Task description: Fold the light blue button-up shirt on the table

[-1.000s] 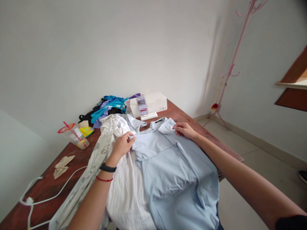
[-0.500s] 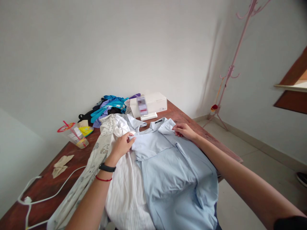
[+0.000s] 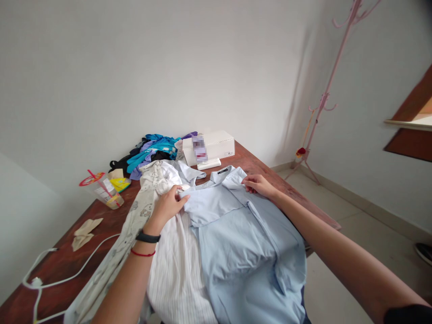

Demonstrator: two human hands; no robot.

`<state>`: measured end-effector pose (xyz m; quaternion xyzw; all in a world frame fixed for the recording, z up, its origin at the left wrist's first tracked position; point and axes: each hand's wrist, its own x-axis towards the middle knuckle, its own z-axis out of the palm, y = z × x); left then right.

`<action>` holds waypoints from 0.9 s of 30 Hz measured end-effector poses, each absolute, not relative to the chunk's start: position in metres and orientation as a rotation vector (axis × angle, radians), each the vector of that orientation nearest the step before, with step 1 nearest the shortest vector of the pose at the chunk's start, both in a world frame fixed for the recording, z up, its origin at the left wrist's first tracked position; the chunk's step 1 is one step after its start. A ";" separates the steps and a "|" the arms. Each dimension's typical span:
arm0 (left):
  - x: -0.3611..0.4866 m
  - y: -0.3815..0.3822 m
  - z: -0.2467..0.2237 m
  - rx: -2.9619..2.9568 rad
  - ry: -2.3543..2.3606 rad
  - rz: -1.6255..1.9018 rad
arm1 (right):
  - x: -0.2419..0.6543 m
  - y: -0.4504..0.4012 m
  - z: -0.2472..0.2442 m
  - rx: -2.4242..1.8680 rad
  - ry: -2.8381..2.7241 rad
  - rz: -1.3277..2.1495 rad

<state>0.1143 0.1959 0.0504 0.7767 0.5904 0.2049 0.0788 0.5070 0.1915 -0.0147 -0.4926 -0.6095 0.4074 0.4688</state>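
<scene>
A light blue shirt lies spread on the wooden table, its collar at the far end and its lower part near the front edge. My left hand pinches the shirt's left edge near the shoulder. On the other side, my right hand has its fingers closed on the cloth beside the collar. Left of the blue shirt lies a white striped garment, and beyond it a pale patterned garment.
A white box and a pile of clothes stand at the back. On the left are a plastic cup, a yellow packet, a beige cloth and a white cable. A pink coat rack rises behind the table.
My left hand has shifted very slightly left and its fingers have moved a little at the shirt's edge. My right hand is nearly unmoved.
</scene>
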 end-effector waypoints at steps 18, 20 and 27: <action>0.132 0.191 0.046 1.925 1.180 0.825 | 0.510 0.198 -0.024 -1.264 -1.808 0.751; 0.139 0.192 0.047 1.853 1.163 0.905 | 0.509 0.197 -0.025 -1.261 -1.839 0.637; 0.186 0.186 0.081 1.645 1.151 1.015 | 0.504 0.189 -0.019 -1.156 -1.994 0.540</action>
